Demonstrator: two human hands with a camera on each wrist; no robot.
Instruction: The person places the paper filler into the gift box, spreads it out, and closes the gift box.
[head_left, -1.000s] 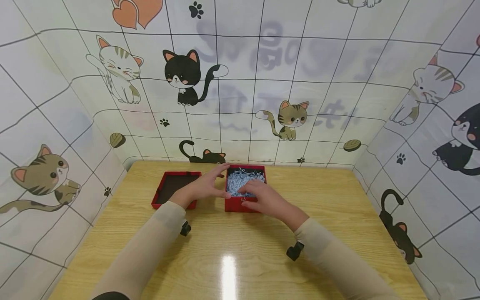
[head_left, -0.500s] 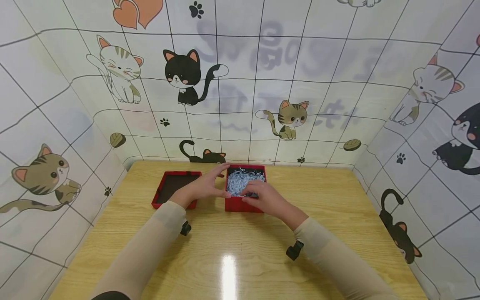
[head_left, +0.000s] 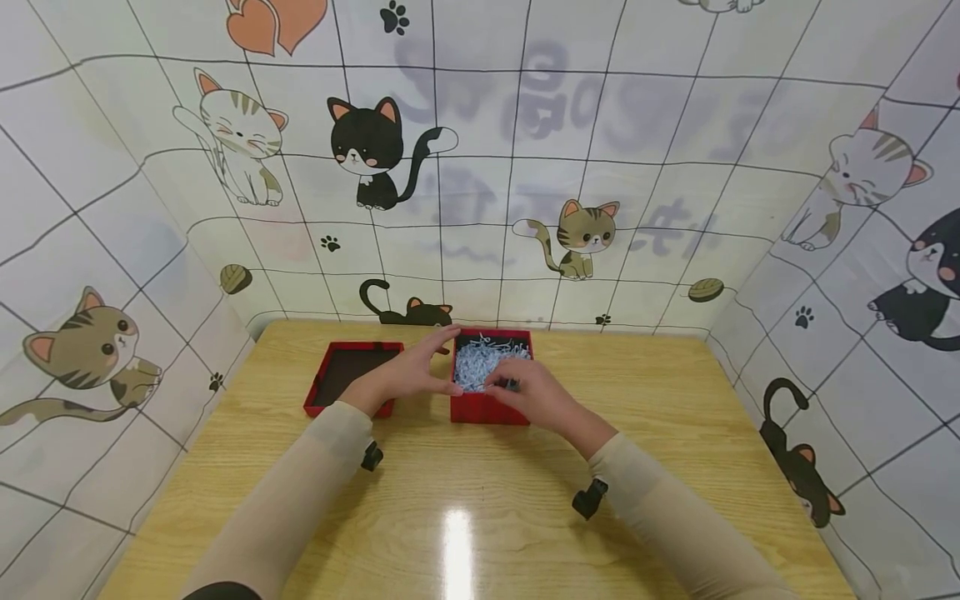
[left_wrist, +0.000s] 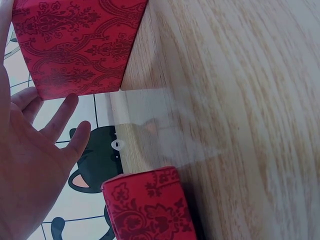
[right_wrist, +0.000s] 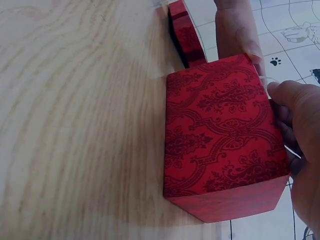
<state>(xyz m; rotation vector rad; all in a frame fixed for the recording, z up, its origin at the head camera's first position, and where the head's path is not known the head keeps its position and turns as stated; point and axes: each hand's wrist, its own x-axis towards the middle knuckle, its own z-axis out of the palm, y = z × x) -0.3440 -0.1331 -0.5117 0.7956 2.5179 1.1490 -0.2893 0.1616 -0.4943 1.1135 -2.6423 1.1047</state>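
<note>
Rt. hand [head_left: 536,395] was noted w/ thumb & index tips narrowed, apparently pinching a strand of shredded paper [head_left: 476,362] inside red box [head_left: 478,409], below them. Lt. hand [head_left: 405,372] was found spread wide, thumb & fingertips set at box corners. Upturned lid [head_left: 348,367] was seen left of lt. fingers. It was judged that loose strands were best tucked in w/ light pressure, box braced by lt. hand.
</note>
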